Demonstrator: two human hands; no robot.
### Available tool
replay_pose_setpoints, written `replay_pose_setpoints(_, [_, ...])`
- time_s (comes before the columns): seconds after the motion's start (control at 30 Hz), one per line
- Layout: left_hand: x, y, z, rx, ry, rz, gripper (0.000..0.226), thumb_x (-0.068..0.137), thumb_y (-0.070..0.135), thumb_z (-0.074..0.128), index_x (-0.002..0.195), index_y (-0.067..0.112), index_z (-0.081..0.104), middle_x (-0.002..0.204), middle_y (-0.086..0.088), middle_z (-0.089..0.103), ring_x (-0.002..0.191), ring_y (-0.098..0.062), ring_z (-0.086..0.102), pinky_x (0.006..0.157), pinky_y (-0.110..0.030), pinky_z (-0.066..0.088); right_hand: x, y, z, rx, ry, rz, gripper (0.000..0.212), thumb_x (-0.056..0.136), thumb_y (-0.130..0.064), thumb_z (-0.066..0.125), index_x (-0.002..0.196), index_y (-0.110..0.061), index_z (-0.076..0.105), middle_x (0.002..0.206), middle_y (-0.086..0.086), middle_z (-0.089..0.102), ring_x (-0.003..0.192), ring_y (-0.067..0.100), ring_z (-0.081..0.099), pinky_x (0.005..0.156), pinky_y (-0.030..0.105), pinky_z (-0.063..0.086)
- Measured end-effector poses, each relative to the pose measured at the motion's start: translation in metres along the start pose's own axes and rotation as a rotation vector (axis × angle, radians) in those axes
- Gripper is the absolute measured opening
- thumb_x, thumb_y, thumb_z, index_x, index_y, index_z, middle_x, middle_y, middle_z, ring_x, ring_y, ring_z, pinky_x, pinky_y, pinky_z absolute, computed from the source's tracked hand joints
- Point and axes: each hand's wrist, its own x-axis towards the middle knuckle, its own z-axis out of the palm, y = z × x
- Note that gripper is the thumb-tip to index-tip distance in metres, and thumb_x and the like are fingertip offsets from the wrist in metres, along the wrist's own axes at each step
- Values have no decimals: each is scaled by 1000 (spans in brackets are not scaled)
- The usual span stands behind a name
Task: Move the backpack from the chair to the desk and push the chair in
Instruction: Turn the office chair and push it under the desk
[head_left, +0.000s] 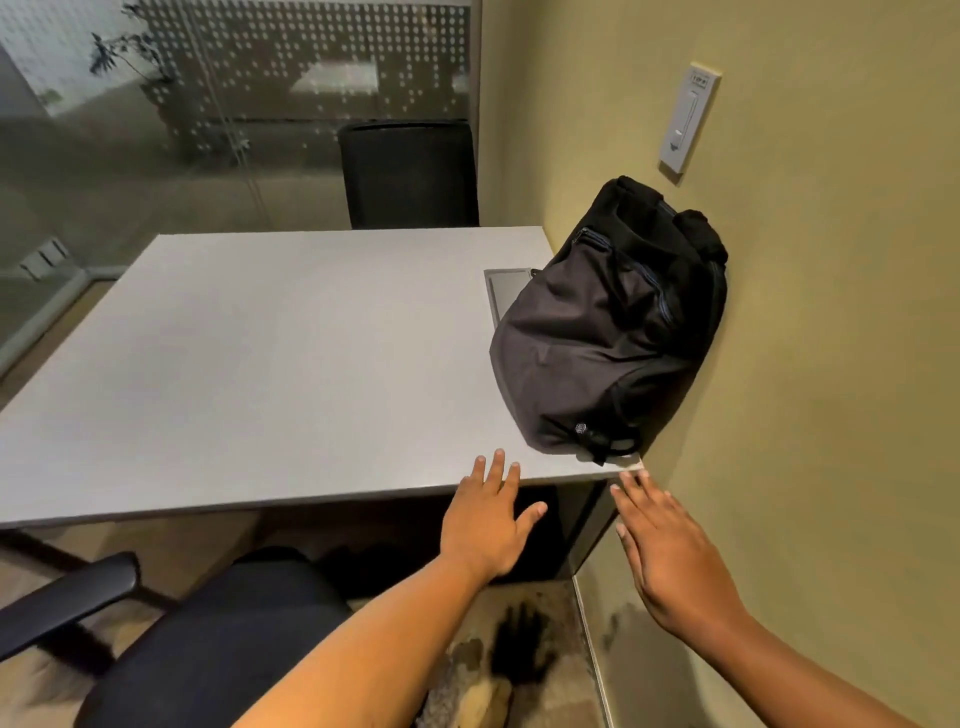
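We take the desk (270, 358) as our landmark: a pale grey rectangular top set against the yellow-green wall (831, 364); on its near corner beside that wall we see the backpack (608, 332), dark grey and black, standing tilted with its back leaning on the wall and its base close to the desk's near edge; a strap end (602, 449) trails from the base toward that edge; partly under the backpack, set into the desk top, we see a grey rectangular panel (506, 291). Our left hand (488, 525) hovers at the desk's near edge with fingers (498, 467) spread apart and flat, gripping nothing, the fingertips over the edge of the top; our right hand (670, 556) is just off the desk's near corner, next to the wall, likewise flat with fingers apart and holding nothing; neither hand touches the backpack. In front of the desk, below its near edge, we see the chair (218, 639), its dark seat bare, its armrest (67, 597) pointing away from the wall, the seat not tucked under the top. Beyond the desk's far edge stands a second dark chair (410, 176), its backrest against a frosted glass partition (156, 130) with a dotted pattern; above the backpack a white wall plate (688, 122) is fixed to the wall.
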Motion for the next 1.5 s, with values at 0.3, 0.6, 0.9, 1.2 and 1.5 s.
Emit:
replay_pose_setpoints(0.3, [-120, 3, -12, 57, 62, -37, 77, 96, 63, 14, 152, 10, 6, 161, -9, 3, 147, -22, 0, 120, -39, 7, -83, -33, -11, 124, 25, 0, 51, 99, -34, 28, 147, -18, 27, 157, -2, 22, 146, 11, 9, 119, 34, 15])
replay_pose_setpoints(0.6, [-194, -34, -10, 65, 60, -69, 80, 95, 65, 11, 152, 10, 3, 161, -9, 1, 147, -22, -2, 119, -38, 4, -134, -91, 8, 275, 51, 75, 58, 94, -43, 22, 145, -17, 32, 154, -1, 29, 143, 11, 17, 116, 32, 17])
replay_pose_setpoints(0.9, [-274, -107, -29, 42, 81, -57, 81, 94, 67, 12, 153, 11, 4, 162, -6, -1, 147, -19, -7, 119, -35, -1, -154, -183, 22, 302, 43, 70, 56, 95, -41, 26, 145, -16, 34, 153, 1, 31, 143, 12, 19, 116, 35, 20])
replay_pose_setpoints(1.2, [-361, -211, -53, 81, 72, 12, 83, 92, 70, 8, 153, 13, 3, 161, -4, -3, 146, -16, -9, 117, -34, -3, -199, -303, 47, 328, 16, 79, 54, 95, -36, 30, 145, -14, 34, 151, -1, 30, 142, 14, 21, 116, 40, 22])
replay_pose_setpoints(1.5, [-418, -255, -58, 101, 102, -23, 84, 90, 70, 7, 152, 14, 5, 162, -5, 1, 147, -16, -6, 115, -32, -5, -233, -360, 52, 294, 13, 35, 54, 96, -37, 29, 146, -17, 32, 151, -7, 26, 142, 10, 18, 114, 33, 19])
